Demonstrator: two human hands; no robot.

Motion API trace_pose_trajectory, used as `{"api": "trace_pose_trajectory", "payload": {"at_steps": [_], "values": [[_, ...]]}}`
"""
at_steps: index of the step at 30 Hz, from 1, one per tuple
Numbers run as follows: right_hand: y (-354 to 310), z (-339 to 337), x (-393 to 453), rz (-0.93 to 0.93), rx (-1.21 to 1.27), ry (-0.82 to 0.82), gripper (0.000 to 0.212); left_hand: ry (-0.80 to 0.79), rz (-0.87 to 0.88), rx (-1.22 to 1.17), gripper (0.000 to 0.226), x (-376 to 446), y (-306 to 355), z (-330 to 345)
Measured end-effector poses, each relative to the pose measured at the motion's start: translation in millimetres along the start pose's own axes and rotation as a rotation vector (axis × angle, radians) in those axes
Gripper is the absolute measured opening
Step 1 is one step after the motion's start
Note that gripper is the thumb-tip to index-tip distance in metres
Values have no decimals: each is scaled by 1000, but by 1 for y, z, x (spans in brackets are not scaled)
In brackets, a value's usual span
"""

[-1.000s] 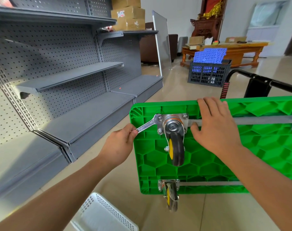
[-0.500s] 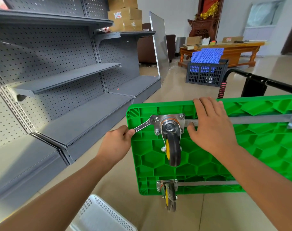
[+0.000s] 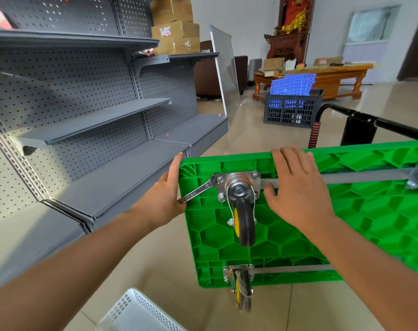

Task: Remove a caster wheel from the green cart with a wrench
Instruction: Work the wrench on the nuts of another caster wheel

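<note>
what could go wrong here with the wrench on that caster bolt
1. The left hand looks opened flat against the wrench handle, so the wrench could slip off the bolt or drop.
2. The green cart stands on its edge, steadied only by the right hand; a hard push might tip it.

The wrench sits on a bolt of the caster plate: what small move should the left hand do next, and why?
Probably close the left hand around the wrench handle and turn again. Its fingers look straight, only touching the handle end, while all four visible plate bolts remain in and the right hand steadies the green cart.
</note>
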State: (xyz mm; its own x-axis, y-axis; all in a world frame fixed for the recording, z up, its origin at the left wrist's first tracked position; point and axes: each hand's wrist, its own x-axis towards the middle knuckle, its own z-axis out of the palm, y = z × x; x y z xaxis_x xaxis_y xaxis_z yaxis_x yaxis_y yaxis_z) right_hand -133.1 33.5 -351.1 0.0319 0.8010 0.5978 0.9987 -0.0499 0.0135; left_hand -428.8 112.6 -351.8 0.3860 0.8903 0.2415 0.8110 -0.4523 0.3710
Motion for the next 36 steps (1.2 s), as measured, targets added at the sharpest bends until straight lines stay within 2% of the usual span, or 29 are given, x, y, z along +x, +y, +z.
{"api": "trace_pose_trajectory", "payload": {"at_steps": [4, 7, 11, 15, 19, 23, 26, 30, 32, 34, 36], "values": [[1, 0, 1, 1, 13, -3, 77, 124, 64, 408, 105, 0, 5, -8], [2, 1, 0, -4, 18, -3, 77, 126, 90, 502, 99, 0, 6, -14], [1, 1, 2, -3, 25, -16, 77, 45, 19, 395, 87, 1, 13, -17], [1, 2, 2, -1, 21, -27, 77, -14, 41, 448, 71, 5, 11, -28], [1, 1, 2, -2, 26, -14, 77, -45, 10, 355, 83, 5, 9, -25], [2, 3, 1, -3, 25, 0, 77, -40, -27, 129, 92, -3, 7, -16], [2, 0, 0, -8, 23, -3, 76, 41, -68, 3, 96, -19, 12, -2], [2, -3, 2, -11, 45, -38, 74, 230, -56, -116, 73, -39, 13, 18], [3, -7, 1, -11, 72, -51, 72, 275, -34, -123, 46, -46, 13, 21], [1, -11, -1, -29, 123, 17, 63, 309, 5, -69, 16, -52, 16, 23], [-8, -18, -8, -80, 197, 121, 44, 314, 5, -81, 21, -53, 23, 23]]}}
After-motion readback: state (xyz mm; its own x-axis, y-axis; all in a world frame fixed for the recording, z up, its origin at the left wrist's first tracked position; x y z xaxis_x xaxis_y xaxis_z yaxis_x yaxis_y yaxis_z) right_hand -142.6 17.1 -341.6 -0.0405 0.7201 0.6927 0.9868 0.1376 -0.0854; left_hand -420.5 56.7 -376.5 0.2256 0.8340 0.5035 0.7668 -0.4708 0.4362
